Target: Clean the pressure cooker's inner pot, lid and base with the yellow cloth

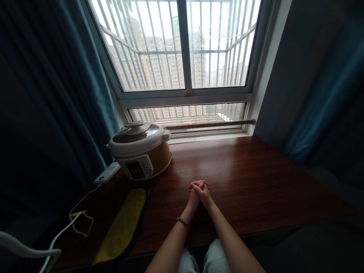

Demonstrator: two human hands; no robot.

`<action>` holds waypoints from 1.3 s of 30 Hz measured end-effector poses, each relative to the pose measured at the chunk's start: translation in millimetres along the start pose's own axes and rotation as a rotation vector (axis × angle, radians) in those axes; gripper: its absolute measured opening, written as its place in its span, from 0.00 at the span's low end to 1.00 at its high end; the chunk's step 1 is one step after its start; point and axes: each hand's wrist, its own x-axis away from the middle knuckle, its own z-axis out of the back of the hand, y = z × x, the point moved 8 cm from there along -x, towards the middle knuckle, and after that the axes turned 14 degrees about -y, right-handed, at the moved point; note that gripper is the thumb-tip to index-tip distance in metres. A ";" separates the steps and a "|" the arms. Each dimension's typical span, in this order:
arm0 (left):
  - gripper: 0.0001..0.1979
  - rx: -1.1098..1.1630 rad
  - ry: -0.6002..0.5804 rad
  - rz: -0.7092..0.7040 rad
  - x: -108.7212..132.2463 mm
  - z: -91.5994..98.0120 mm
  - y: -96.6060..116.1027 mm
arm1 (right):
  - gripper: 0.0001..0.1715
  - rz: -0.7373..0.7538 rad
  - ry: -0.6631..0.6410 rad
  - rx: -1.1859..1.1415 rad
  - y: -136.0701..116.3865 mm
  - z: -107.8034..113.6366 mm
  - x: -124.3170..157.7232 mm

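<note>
My left hand (193, 198) and my right hand (205, 196) are clasped together, fingers interlaced, over the dark reddish wooden table (227, 170). No object shows between them, though the palms are hidden. A beaded bracelet (182, 222) circles my left wrist. To the left of my hands lies a flat yellow item with a dark edge (125, 227), perhaps a pouch or mat. Beyond it stands an electric cooker (160, 157), white and gold with its lid on and a control panel facing me. Neither hand touches these things.
A white power strip (107, 173) sits left of the cooker, and a white cable (64, 229) runs toward the near left. Behind the table are a barred window (186, 93) and a horizontal rod (210, 124). Blue curtains (93, 94) hang at both sides.
</note>
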 end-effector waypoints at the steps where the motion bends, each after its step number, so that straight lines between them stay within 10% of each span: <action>1: 0.17 -0.003 -0.005 0.001 -0.4 0.1 -0.9 | 0.15 0.002 0.000 -0.004 0.2 -0.1 -0.1; 39: 0.17 -0.037 -0.034 0.019 -2.7 4.2 -8.3 | 0.12 0.026 -0.018 -0.075 16.1 -2.1 -4.5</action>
